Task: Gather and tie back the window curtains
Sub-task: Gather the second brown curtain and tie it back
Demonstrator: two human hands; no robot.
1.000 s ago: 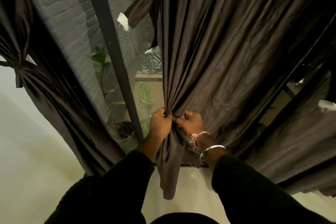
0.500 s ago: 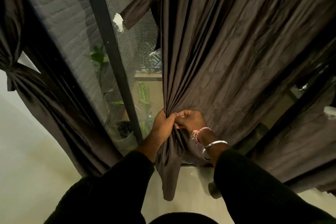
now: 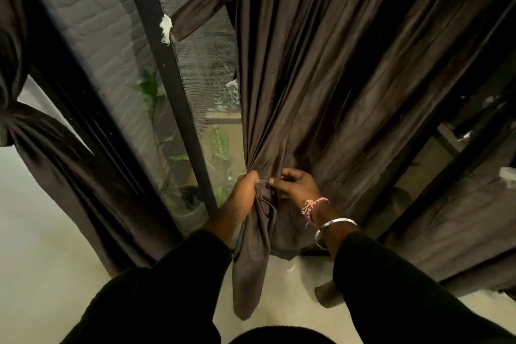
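Note:
A dark brown curtain [image 3: 321, 70] hangs in the middle of the window, its folds drawn together low down. My left hand [image 3: 243, 195] grips the gathered bunch of cloth from the left. My right hand [image 3: 296, 185] pinches the curtain folds just beside it, with a thread band and a metal bangle on the wrist. The curtain's loose lower end [image 3: 248, 282] dangles below both hands. A matching fabric tie-back strip [image 3: 205, 7] sticks out from the curtain's left edge near the top.
At the far left another dark curtain [image 3: 42, 153] hangs tied at its waist. A black window frame bar [image 3: 167, 70] crosses the mesh screen; potted plants [image 3: 192, 204] stand outside. More dark curtain [image 3: 458, 220] hangs at the right. Pale floor [image 3: 33, 260] lies below.
My right hand has shifted its grip on the folds, fingers moving further over the bunch. My left hand keeps its hold. The gathered cloth below the hands is a little thicker.

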